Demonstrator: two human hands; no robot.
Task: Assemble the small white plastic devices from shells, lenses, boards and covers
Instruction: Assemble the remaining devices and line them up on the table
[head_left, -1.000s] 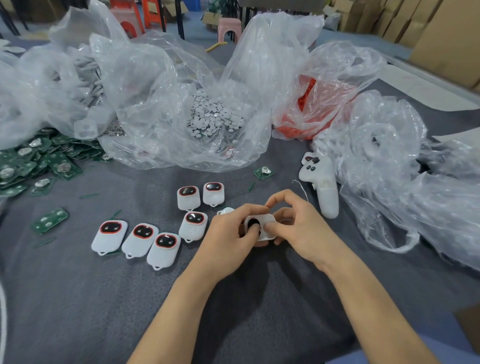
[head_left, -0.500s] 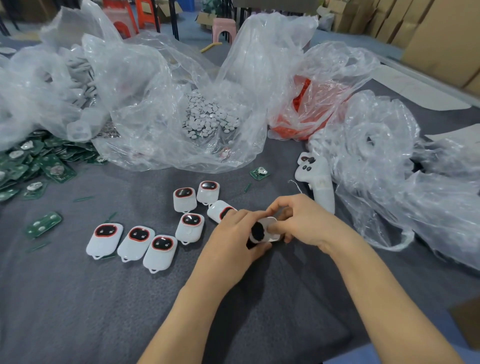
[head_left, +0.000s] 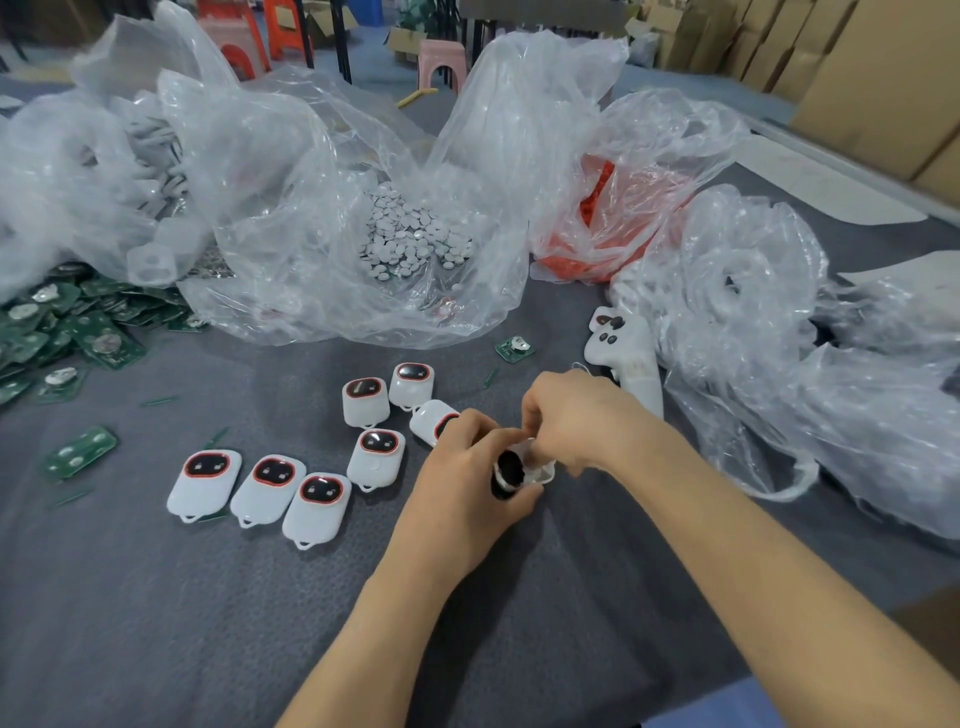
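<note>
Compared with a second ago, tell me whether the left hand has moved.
Yes. The left hand, gripping the shell, has drawn slightly toward the person, uncovering more of the tilted white device behind it.

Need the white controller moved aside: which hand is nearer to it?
Right. The right hand is just left of the white controller; the left hand sits farther off, beyond it.

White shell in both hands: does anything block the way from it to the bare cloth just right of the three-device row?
Nothing visible does. The white shell is held by the left hand and right hand; the cloth right of the row lies bare.
</note>
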